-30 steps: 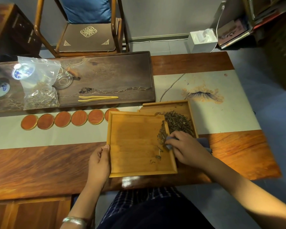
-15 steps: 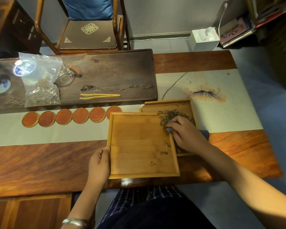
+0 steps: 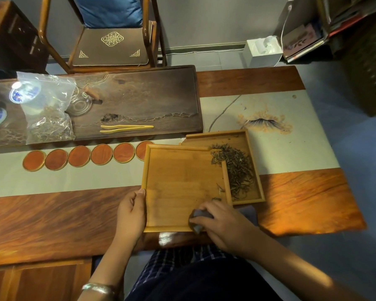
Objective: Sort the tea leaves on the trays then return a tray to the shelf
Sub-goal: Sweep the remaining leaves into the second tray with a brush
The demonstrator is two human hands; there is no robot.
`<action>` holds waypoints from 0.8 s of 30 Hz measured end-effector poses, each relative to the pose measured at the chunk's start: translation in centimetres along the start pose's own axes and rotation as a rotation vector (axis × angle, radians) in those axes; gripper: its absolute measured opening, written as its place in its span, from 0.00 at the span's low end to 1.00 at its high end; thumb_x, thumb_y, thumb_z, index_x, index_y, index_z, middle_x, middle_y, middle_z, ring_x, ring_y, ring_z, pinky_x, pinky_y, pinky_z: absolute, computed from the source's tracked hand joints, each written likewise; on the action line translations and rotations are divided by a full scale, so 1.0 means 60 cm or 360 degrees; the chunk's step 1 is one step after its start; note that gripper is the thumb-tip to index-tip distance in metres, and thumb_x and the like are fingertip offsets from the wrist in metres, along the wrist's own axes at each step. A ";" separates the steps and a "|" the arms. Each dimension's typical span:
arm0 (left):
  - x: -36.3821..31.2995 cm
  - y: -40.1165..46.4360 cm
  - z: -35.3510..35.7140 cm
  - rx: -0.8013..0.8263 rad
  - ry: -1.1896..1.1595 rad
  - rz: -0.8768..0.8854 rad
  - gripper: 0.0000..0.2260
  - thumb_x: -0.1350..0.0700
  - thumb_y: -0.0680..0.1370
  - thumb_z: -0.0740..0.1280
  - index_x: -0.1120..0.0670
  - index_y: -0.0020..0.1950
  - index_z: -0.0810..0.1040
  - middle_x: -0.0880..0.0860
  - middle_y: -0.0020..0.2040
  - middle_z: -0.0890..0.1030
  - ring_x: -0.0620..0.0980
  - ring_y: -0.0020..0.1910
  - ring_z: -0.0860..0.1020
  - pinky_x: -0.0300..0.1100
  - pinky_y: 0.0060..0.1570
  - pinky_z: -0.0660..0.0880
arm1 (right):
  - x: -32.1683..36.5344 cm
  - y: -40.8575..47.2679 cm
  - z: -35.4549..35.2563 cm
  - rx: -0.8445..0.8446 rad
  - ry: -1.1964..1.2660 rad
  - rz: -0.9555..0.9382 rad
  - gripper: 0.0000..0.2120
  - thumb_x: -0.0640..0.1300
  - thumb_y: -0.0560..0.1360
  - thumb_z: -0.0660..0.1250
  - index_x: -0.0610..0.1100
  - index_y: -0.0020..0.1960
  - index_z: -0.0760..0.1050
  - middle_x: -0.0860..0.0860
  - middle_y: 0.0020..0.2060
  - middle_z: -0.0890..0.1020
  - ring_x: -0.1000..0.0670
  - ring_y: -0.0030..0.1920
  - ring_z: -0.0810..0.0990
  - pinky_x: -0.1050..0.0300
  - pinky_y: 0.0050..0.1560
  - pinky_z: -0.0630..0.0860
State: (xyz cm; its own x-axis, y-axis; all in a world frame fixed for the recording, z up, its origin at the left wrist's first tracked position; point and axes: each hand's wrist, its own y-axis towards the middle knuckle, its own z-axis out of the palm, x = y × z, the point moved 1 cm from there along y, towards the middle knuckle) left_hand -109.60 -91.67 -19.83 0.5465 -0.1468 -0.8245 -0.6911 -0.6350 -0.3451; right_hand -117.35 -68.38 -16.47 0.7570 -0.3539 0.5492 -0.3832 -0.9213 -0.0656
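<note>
Two bamboo trays overlap at the table's near edge. The upper tray is nearly bare, with a few stray tea leaves near its right rim. The lower tray holds a heap of dark tea leaves. My left hand holds the upper tray's left edge. My right hand grips a grey-blue cloth at that tray's near right corner.
A dark tea board at the back carries a plastic bag of leaves, bamboo tongs, a glass lid and cups. Several round red coasters line up left of the trays. A chair stands beyond the table.
My right hand with the cloth has drawn back from the leaf heap to the upper tray's near right corner. The heap in the lower tray is uncovered. My left hand keeps its hold.
</note>
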 end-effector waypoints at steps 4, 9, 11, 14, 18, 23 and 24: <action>-0.002 0.002 -0.004 -0.0020 -0.0008 -0.0009 0.17 0.52 0.82 0.58 0.59 0.39 0.76 0.51 0.34 0.77 0.37 0.30 0.73 0.42 0.35 0.67 | -0.017 -0.007 0.001 -0.0034 0.0045 0.0051 0.14 0.38 0.75 0.62 0.44 0.60 0.76 0.44 0.53 0.75 0.46 0.52 0.74 0.54 0.50 0.72; -0.001 0.001 -0.005 -0.0021 -0.0051 -0.0035 0.17 0.53 0.82 0.58 0.60 0.38 0.75 0.51 0.33 0.76 0.42 0.32 0.73 0.42 0.34 0.68 | -0.048 -0.017 -0.007 -0.0104 -0.0011 0.0185 0.15 0.38 0.75 0.64 0.43 0.61 0.76 0.43 0.52 0.76 0.45 0.51 0.75 0.53 0.50 0.73; -0.002 -0.002 -0.005 0.0024 -0.0065 -0.0021 0.17 0.52 0.82 0.58 0.60 0.38 0.75 0.51 0.32 0.76 0.42 0.32 0.73 0.41 0.35 0.68 | -0.062 -0.012 -0.012 -0.0162 -0.0044 0.0262 0.16 0.36 0.74 0.65 0.42 0.61 0.77 0.42 0.52 0.76 0.43 0.50 0.76 0.52 0.49 0.74; -0.003 -0.005 -0.003 0.0083 -0.0072 0.0020 0.16 0.54 0.82 0.58 0.56 0.37 0.76 0.45 0.31 0.78 0.37 0.31 0.75 0.32 0.33 0.69 | -0.082 0.005 -0.020 -0.0239 -0.0081 0.0342 0.16 0.35 0.73 0.66 0.41 0.61 0.77 0.42 0.51 0.76 0.43 0.51 0.76 0.51 0.49 0.76; -0.002 -0.009 -0.001 0.0075 -0.0070 0.0016 0.17 0.54 0.82 0.58 0.60 0.38 0.76 0.49 0.32 0.78 0.37 0.30 0.74 0.35 0.33 0.70 | -0.111 0.028 -0.028 -0.0286 -0.0147 0.0393 0.16 0.36 0.75 0.66 0.41 0.62 0.76 0.42 0.51 0.75 0.43 0.52 0.75 0.54 0.49 0.73; 0.001 -0.016 -0.002 0.0138 0.0018 0.0032 0.18 0.53 0.82 0.57 0.61 0.37 0.73 0.53 0.32 0.75 0.43 0.31 0.73 0.42 0.34 0.68 | -0.115 0.044 -0.044 -0.0295 -0.0104 0.0435 0.16 0.39 0.77 0.63 0.42 0.64 0.74 0.43 0.54 0.74 0.45 0.55 0.73 0.56 0.53 0.72; 0.001 -0.016 -0.002 0.0128 0.0036 0.0029 0.18 0.53 0.82 0.57 0.61 0.36 0.73 0.53 0.31 0.74 0.45 0.31 0.73 0.43 0.34 0.67 | -0.105 0.044 -0.048 -0.0312 -0.0075 0.0405 0.16 0.38 0.77 0.63 0.42 0.64 0.74 0.44 0.54 0.74 0.46 0.55 0.72 0.56 0.54 0.72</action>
State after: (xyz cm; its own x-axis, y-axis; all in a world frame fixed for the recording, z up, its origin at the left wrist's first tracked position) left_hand -108.84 -91.15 -19.49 0.5432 -0.1756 -0.8211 -0.7365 -0.5692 -0.3655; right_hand -124.67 -68.11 -17.71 0.6455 -0.5803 0.4966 -0.6546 -0.7553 -0.0317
